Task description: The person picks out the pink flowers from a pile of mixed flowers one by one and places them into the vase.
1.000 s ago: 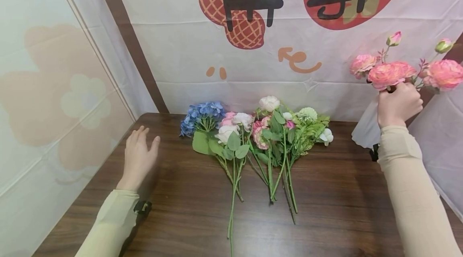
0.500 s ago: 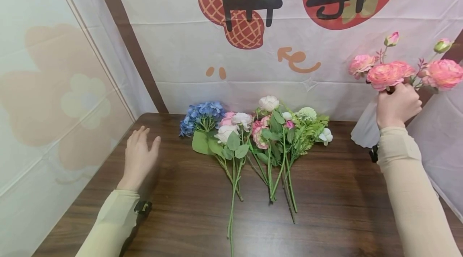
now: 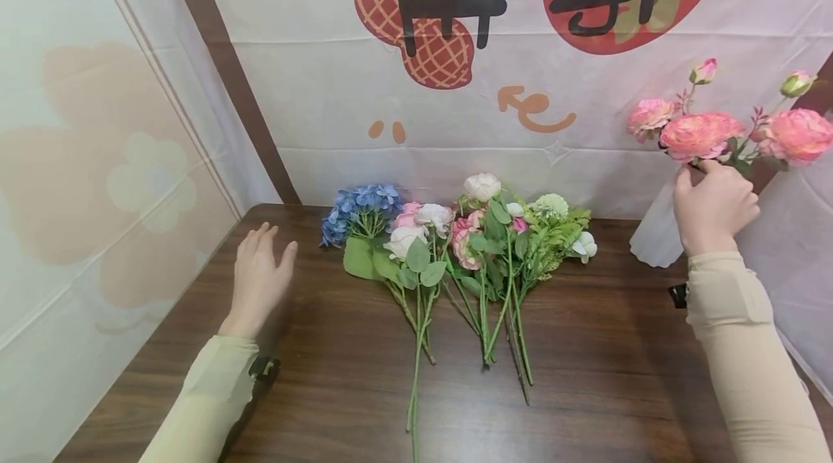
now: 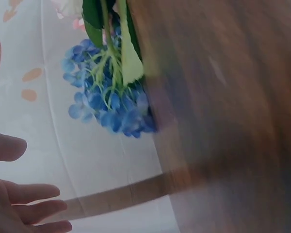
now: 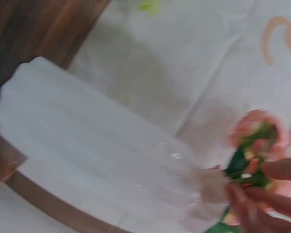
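Note:
My right hand point(image 3: 716, 210) is at the mouth of a white ribbed vase point(image 3: 656, 231), pinching the green stems just below several pink ruffled flowers point(image 3: 699, 136). In the right wrist view, its fingertips point(image 5: 240, 199) lie round the stems, right above the rim of the white vase point(image 5: 97, 141), which stands upright on the table. The lower stems are hidden. My left hand point(image 3: 260, 282) hovers over the table's left side, fingers spread and holding nothing. Nearest to it is a blue hydrangea point(image 3: 363, 211), also seen beyond the left fingers as blue petals point(image 4: 114, 109).
A row of loose flowers lies mid-table: white roses point(image 3: 406, 240), a pink bloom point(image 3: 466, 242), a pale green pompon point(image 3: 551, 206) and fern-like greenery point(image 3: 566, 235). Their stems point toward the front of the dark wooden table point(image 3: 586, 376). A printed white cloth point(image 3: 312, 87) hangs behind.
My right wrist has dropped slightly and its fingers have shifted at the stems; the pink flowers stay almost in place. My left hand has drifted a little to the right.

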`<state>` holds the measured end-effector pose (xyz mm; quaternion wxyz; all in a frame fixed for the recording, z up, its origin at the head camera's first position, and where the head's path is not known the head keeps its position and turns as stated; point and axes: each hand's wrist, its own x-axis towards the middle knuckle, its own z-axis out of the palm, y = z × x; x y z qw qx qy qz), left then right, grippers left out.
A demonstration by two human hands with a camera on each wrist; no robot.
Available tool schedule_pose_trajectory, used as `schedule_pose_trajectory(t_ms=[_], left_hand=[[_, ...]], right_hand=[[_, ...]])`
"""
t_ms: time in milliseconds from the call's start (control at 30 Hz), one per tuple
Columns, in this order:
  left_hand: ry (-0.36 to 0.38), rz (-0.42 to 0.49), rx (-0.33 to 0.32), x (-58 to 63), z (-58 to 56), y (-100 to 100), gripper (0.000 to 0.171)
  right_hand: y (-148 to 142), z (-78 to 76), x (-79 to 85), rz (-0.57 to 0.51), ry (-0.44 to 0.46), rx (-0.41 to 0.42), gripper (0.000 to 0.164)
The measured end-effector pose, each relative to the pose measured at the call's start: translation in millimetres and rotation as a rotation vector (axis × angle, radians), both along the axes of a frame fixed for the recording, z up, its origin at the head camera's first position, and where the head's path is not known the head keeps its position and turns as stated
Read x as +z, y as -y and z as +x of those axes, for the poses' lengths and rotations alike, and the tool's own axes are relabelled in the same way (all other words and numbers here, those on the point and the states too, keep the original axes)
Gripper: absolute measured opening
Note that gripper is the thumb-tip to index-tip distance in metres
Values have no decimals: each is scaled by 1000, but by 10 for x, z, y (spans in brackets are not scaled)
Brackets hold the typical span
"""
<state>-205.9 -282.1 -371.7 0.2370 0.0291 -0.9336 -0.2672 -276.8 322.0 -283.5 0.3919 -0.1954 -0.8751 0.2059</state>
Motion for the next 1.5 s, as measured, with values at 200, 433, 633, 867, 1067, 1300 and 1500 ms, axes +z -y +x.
schedule_pose_trajectory(t_ms=[200, 433, 633, 867, 1067, 1300, 1500], left_hand=[[0, 17, -22, 45, -100, -157, 55], [-8, 25, -61, 87, -217, -358, 55], [-10, 35, -85, 110, -298, -508, 54], [9, 37, -111, 129, -366, -715, 54], [8, 40, -143, 167, -388, -968, 55], [-35, 38, -191, 186, -430, -1233, 50], [-29, 31, -214, 228, -458, -1465, 47]], right_hand=[[127, 169, 122, -16, 196, 44, 54], [223, 274, 158, -11, 269, 77, 60], [349, 292, 124, 30, 201, 137, 59], [577, 306, 82, 47, 157, 222, 55], [738, 279, -14, 46, 131, 278, 49], [852, 233, -137, 32, 195, 291, 49], [972, 232, -220, 20, 236, 326, 53]])
